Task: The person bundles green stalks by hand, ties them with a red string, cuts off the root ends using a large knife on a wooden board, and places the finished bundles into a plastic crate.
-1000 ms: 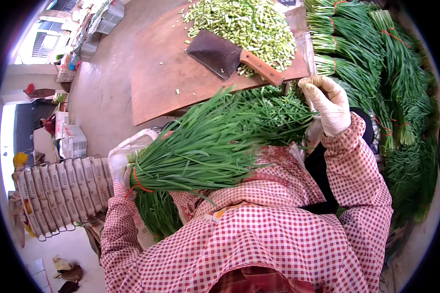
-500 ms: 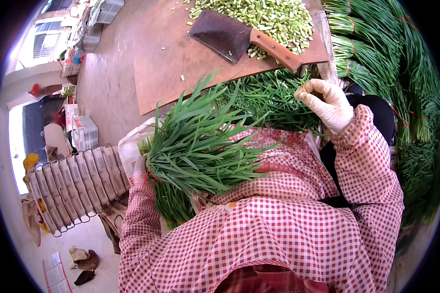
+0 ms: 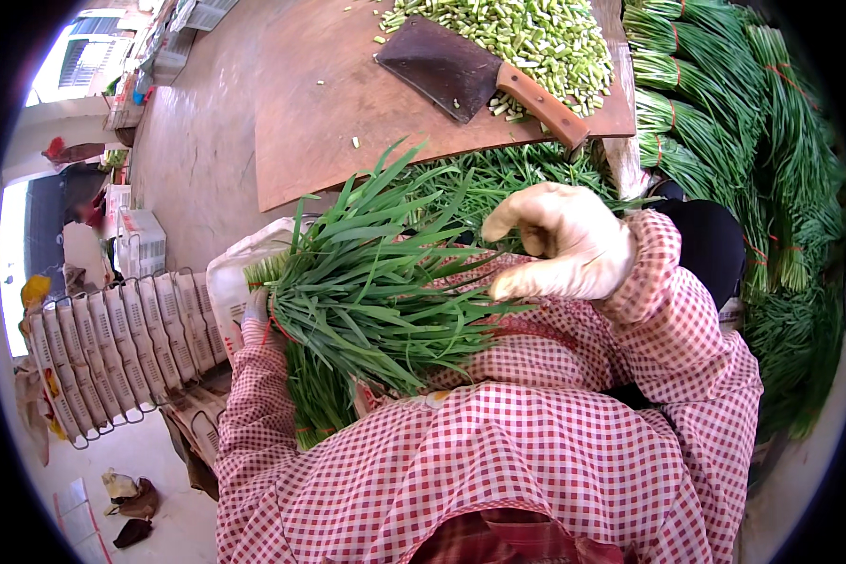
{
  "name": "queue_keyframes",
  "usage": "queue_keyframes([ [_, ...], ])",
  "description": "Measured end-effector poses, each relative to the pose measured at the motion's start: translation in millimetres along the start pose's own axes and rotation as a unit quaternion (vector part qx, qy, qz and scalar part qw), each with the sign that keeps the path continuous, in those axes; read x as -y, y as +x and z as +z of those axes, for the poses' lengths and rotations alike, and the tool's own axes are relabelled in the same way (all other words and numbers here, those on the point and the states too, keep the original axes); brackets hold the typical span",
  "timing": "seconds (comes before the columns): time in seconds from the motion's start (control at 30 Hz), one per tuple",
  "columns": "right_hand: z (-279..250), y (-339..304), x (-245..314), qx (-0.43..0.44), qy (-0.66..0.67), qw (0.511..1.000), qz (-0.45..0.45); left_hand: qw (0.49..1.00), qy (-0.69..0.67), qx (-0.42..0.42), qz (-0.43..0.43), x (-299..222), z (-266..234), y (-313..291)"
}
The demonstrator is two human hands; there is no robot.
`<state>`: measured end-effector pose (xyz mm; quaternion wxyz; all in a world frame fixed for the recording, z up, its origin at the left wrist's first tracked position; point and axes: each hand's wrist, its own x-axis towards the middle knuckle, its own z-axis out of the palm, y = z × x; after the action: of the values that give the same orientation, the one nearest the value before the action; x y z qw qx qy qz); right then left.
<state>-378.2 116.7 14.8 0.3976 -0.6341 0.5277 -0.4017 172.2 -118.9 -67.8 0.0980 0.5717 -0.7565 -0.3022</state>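
My left hand (image 3: 257, 306), mostly hidden by leaves, grips a bunch of garlic chives (image 3: 376, 282) near its pale cut ends. A red band circles the bunch by my wrist, and its leaf tips fan out to the right across my lap. My right hand (image 3: 573, 240), in a pale glove, hovers beside those tips with thumb and fingers apart and nothing between them. A second green bunch (image 3: 315, 395) lies under my left forearm. Ahead on a brown board (image 3: 320, 122), a cleaver (image 3: 446, 70) with a wooden handle rests against a heap of chopped green stalk pieces (image 3: 545, 47).
Loose green leaves (image 3: 536, 169) pile up below the board's near edge. Several banded bunches of chives (image 3: 696, 66) are stacked at the right. A white crate (image 3: 227, 282) stands by my left hand, with a row of nested crates (image 3: 127, 343) further left. Shoes (image 3: 133, 498) lie on the floor.
My right hand has come left and nearer, from beside the board to the leaf tips, and its curled fingers have spread. My left hand still holds the bunch; the view has shifted slightly.
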Motion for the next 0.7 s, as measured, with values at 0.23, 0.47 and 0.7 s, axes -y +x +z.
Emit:
queue_keyframes([
  [0.23,41.1,12.2,-24.9,-0.192,0.091,0.977,-0.019,0.997,-0.076,-0.016,-0.028,29.4,0.7,5.4],
  [0.47,12.9,-18.2,-63.3,-0.299,0.293,0.904,0.085,0.997,-0.033,-0.072,0.010,11.5,-39.9,13.1],
  [0.7,3.4,72.5,18.3,-0.110,-0.016,0.992,-0.066,0.722,0.503,-0.161,0.446,-215.8,-99.3,-7.9],
])
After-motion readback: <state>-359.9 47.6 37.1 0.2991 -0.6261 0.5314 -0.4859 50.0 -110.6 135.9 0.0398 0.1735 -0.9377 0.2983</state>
